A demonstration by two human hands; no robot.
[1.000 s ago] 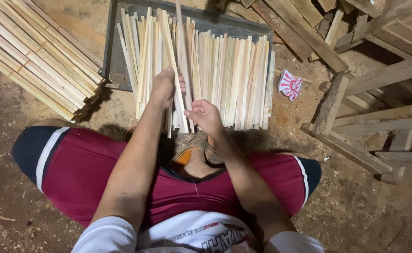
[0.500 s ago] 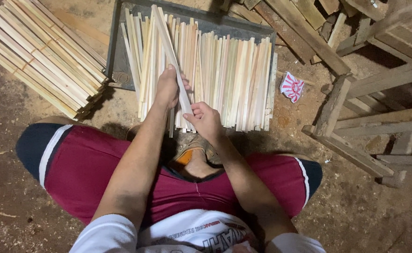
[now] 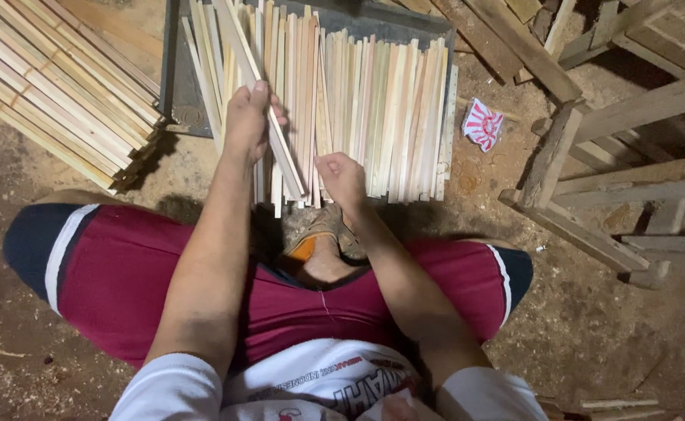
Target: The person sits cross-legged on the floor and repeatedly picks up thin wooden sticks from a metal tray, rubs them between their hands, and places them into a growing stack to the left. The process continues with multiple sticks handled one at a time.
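I sit cross-legged on a dirt floor before a row of thin pale wooden slats (image 3: 373,109) lying side by side on a dark metal sheet (image 3: 405,19). My left hand (image 3: 249,117) grips one slat (image 3: 260,93) that lies tilted across the others, its far end pointing up-left. My right hand (image 3: 342,178) rests with curled fingers on the near ends of the slats in the middle of the row.
A stack of longer slats (image 3: 54,86) lies at the upper left. Rough wooden frames and planks (image 3: 615,156) crowd the right side. A crumpled red-and-white wrapper (image 3: 483,123) lies beside the sheet. A sandalled foot (image 3: 323,234) is tucked between my knees.
My left hand has swung the held slat leftward, so it now lies more tilted across the row. My right hand has stayed at the near ends.
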